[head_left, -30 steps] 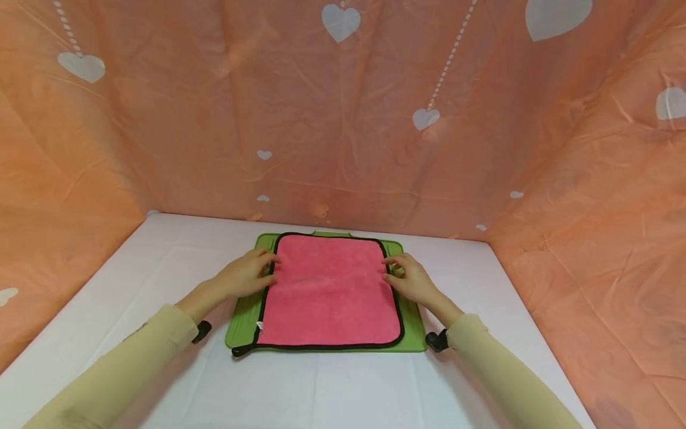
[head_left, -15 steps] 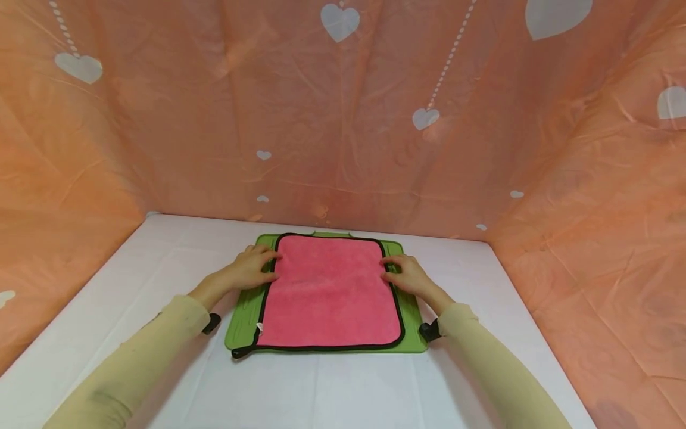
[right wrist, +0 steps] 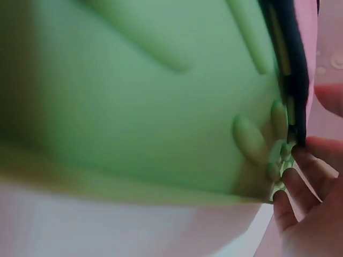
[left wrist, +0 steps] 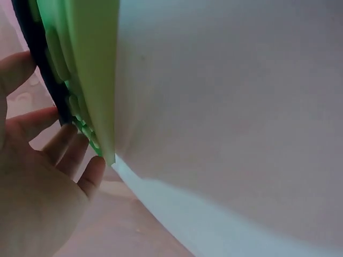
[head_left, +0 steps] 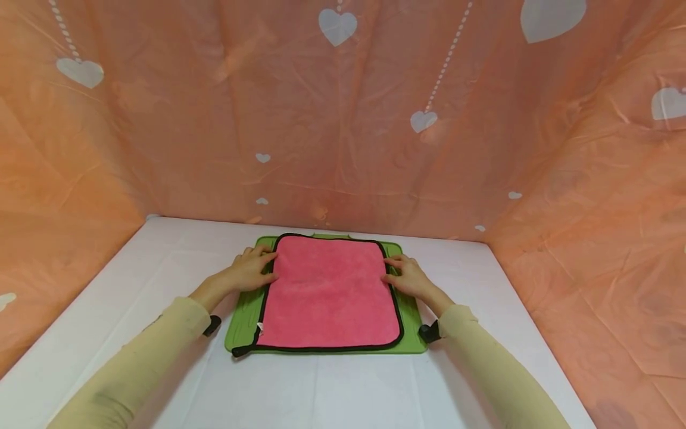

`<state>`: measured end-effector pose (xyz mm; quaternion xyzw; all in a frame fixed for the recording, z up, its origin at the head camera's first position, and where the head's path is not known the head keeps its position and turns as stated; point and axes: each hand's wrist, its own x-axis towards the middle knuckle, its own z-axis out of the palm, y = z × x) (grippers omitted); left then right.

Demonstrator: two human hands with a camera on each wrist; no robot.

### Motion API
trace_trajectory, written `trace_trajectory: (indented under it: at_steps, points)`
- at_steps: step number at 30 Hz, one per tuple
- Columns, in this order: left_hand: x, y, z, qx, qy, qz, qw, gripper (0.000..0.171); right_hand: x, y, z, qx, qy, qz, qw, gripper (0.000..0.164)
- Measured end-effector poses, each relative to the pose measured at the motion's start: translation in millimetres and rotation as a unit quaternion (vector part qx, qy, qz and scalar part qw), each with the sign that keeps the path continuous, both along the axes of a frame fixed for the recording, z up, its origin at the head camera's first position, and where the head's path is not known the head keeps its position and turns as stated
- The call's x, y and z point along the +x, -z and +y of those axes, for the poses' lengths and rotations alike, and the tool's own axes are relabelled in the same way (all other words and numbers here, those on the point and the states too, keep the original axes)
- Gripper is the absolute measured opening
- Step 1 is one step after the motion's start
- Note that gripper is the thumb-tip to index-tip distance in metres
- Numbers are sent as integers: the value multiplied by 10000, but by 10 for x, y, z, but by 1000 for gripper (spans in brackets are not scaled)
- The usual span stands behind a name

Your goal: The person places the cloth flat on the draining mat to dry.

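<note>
A pink cloth (head_left: 329,292) with black edging lies spread flat over a green ridged board (head_left: 243,319), whose margins show at both sides. At the lower left corner the cloth has a small black loop (head_left: 243,350) and a white tag. My left hand (head_left: 249,271) rests at the cloth's left edge, thumb and index finger spread apart with tips on the black trim. Its other fingers touch the green ridges in the left wrist view. On the opposite edge, my right hand (head_left: 409,277) touches the trim the same way, thumb apart from the fingers.
A white covered table (head_left: 316,393) bears the board. Orange sheeting (head_left: 343,137) printed with white hearts rises behind and on both sides, close to the board's far edge. Black straps (head_left: 430,331) show under both wrists.
Both hands have come slightly inward, and their fingers have settled on the cloth's side edges. In the last half second they hardly move. Cloth and board stay in place.
</note>
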<state>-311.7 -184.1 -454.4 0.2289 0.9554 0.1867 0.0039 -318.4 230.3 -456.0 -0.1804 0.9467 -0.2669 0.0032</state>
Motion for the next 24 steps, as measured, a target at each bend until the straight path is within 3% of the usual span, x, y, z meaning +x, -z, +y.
trace_trajectory:
  at_steps: [3,6,10,15,20,24]
  points:
    - [65,5,8,58,151,94,9998,62,55,0,-14,254,-166,50,9995,64]
    - [164,-2,51,23,498,251,9984,61,158,-28,-55,650,-430,185,9968,66]
    - [313,-25,152,-177,1032,241,9942,61,320,-88,-135,1184,-1057,293,9869,63]
    - [472,-45,287,-474,1507,54,9874,61,478,-128,-240,1554,-1783,-113,9715,64]
    - [561,-28,363,-896,1715,-68,9811,57,572,-138,-287,1802,-1971,-475,9625,62]
    - [591,-12,356,-919,1659,-80,9818,57,607,-147,-278,1763,-1949,-514,9635,62]
